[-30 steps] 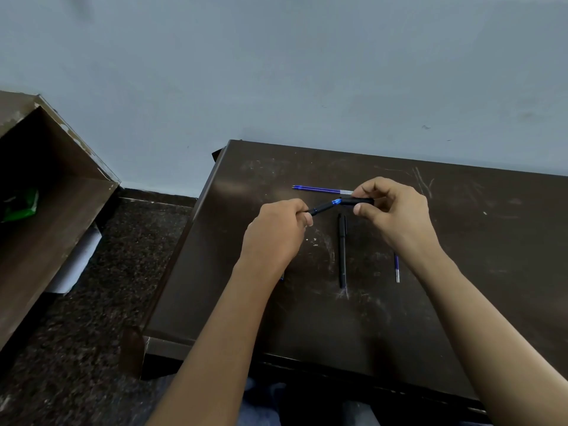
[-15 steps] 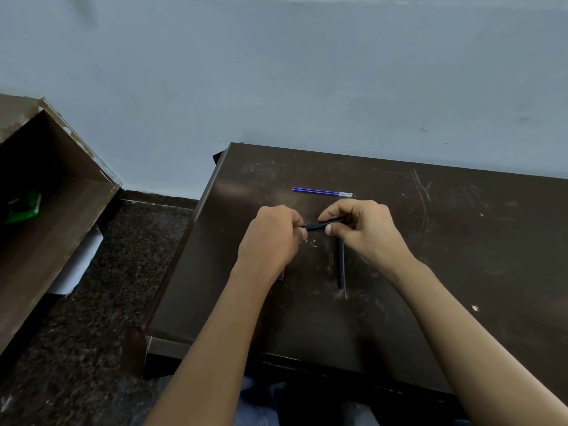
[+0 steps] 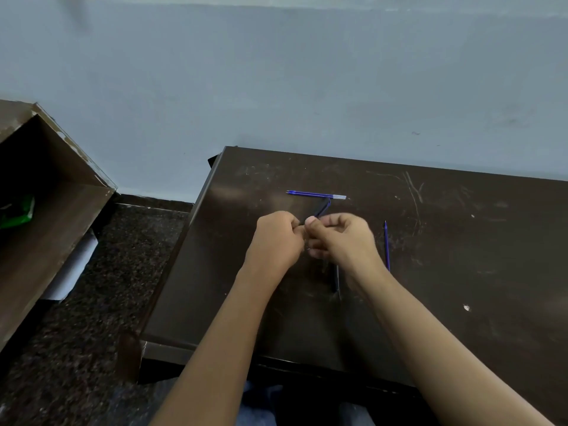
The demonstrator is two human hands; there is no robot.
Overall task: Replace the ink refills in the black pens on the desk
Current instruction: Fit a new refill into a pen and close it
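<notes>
My left hand [image 3: 275, 238] and my right hand [image 3: 341, 238] meet knuckle to knuckle above the dark desk [image 3: 461, 272]. Both pinch a black pen [image 3: 321, 210] whose blurred far end sticks up and away from my fingers. A second black pen [image 3: 337, 278] lies on the desk, mostly hidden under my right wrist. Two blue refills [image 3: 313, 194] lie side by side beyond my hands. Another blue refill [image 3: 386, 245] lies to the right of my right hand.
The desk's left edge [image 3: 184, 241] drops to a dark speckled floor [image 3: 76, 348]. An open brown wooden box [image 3: 46, 226] holding something green [image 3: 17, 212] stands at the left, with white paper [image 3: 73, 265] under it. A pale wall [image 3: 307, 87] backs the desk.
The pen went from nearly level between my hands to pointing up and away. My right hand moved in against my left hand, uncovering the blue refill at the right.
</notes>
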